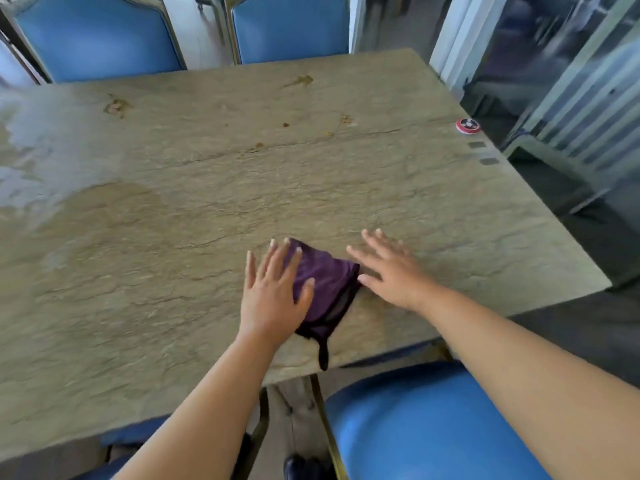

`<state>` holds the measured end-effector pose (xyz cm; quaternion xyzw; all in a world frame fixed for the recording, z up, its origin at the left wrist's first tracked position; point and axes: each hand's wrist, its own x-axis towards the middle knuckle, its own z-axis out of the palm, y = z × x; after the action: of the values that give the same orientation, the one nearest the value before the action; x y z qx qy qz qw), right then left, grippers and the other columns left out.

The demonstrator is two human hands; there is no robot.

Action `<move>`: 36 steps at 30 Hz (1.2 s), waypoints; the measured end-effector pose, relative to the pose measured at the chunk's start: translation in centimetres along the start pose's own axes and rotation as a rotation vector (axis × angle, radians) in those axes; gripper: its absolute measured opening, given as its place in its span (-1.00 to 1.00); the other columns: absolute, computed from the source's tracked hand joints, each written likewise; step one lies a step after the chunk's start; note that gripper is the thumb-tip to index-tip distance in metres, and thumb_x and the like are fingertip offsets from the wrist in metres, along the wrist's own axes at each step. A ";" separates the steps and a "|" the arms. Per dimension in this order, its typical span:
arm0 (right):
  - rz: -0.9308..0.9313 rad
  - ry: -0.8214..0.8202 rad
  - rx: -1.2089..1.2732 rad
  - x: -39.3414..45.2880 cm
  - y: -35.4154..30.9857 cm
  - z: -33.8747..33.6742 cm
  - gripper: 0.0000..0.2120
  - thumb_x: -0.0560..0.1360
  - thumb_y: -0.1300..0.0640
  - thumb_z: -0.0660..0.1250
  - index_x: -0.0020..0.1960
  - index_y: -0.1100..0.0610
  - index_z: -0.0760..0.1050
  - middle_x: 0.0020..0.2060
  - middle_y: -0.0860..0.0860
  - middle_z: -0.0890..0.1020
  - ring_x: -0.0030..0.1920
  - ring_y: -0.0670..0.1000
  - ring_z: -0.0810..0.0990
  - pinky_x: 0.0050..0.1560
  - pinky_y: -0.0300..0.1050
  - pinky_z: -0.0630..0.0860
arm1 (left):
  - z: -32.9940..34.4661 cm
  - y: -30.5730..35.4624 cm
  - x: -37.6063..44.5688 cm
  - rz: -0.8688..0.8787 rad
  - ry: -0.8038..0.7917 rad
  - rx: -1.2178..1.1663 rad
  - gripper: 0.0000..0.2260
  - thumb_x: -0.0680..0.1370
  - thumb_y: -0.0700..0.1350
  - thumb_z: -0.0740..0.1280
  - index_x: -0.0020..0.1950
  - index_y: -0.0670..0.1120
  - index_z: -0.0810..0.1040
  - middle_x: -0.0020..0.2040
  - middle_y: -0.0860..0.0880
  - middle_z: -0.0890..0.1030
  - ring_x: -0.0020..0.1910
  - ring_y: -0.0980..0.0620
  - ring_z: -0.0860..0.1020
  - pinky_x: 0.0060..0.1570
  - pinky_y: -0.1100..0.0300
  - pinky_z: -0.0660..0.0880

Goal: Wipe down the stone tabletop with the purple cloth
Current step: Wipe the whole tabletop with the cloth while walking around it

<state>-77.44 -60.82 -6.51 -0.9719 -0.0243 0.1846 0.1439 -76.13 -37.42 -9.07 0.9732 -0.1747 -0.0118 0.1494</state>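
Purple cloth (329,289) lying crumpled near the front edge of the stone tabletop (207,188), one dark strand trailing over that edge. Left hand (273,292) flat on the cloth's left part, fingers straight and spread, gripping nothing. Right hand (391,271) just beside the cloth's right corner, fingers likewise splayed and straight; touching stone or hovering, cannot tell. Round red object (467,125) near the table's right edge, well apart. Blue chairs (97,39) along the far side.
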 end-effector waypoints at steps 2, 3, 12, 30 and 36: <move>0.224 -0.052 -0.105 -0.7 3.9 -0.8 -0.39 0.59 -0.19 0.08 0.53 -0.23 -0.17 0.52 -0.04 -0.34 0.49 0.10 -0.41 0.46 0.26 -0.28 | 2.0 3.4 -0.2 0.018 -0.114 0.096 -0.23 0.49 0.38 -0.20 0.59 -0.03 -0.08 0.59 -0.11 -0.15 0.56 -0.10 -0.24 0.49 -0.13 -0.28; 0.296 -0.096 -0.119 -0.9 5.4 -0.9 -0.37 0.58 -0.25 0.04 0.50 -0.28 -0.26 0.49 -0.06 -0.40 0.47 0.14 -0.44 0.44 0.30 -0.30 | 2.9 4.4 0.0 -0.029 -0.126 0.130 -0.21 0.48 0.41 -0.21 0.59 -0.04 -0.15 0.59 -0.13 -0.20 0.55 -0.14 -0.28 0.48 -0.18 -0.28; 0.284 -0.105 -0.016 0.1 8.2 -0.3 -0.43 0.58 -0.27 -0.02 0.42 -0.42 -0.33 0.44 -0.16 -0.47 0.45 0.10 -0.49 0.38 0.37 -0.37 | 4.1 7.5 10.2 -0.187 -0.139 0.164 -0.29 0.48 0.44 -0.18 0.57 0.17 -0.13 0.59 0.01 -0.20 0.55 -0.04 -0.28 0.34 -0.46 -0.25; -0.018 0.094 0.277 -2.0 16.5 -2.8 -0.51 0.59 0.19 0.22 0.44 -0.17 0.29 0.56 -0.03 -0.02 0.54 0.02 -0.21 0.48 0.10 -0.32 | 5.0 13.1 5.7 -0.166 -0.151 0.152 -0.40 0.47 0.46 -0.18 0.50 0.37 -0.14 0.57 0.16 -0.23 0.55 0.07 -0.28 0.40 -0.35 -0.29; 0.137 0.334 0.010 -2.5 21.0 -3.7 -0.62 0.60 0.08 0.17 0.39 -0.16 0.37 0.54 0.01 0.14 0.55 0.04 -0.05 0.39 0.34 -0.31 | 7.1 19.8 2.0 0.441 -0.214 0.224 -0.42 0.54 0.41 -0.04 0.53 0.32 -0.05 0.60 0.07 -0.11 0.57 -0.02 -0.18 0.38 -0.42 -0.09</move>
<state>-78.53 -82.14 -8.37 -0.9877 0.0674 0.0299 0.1377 -81.48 -57.84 -9.90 0.9152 -0.3976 -0.0624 0.0203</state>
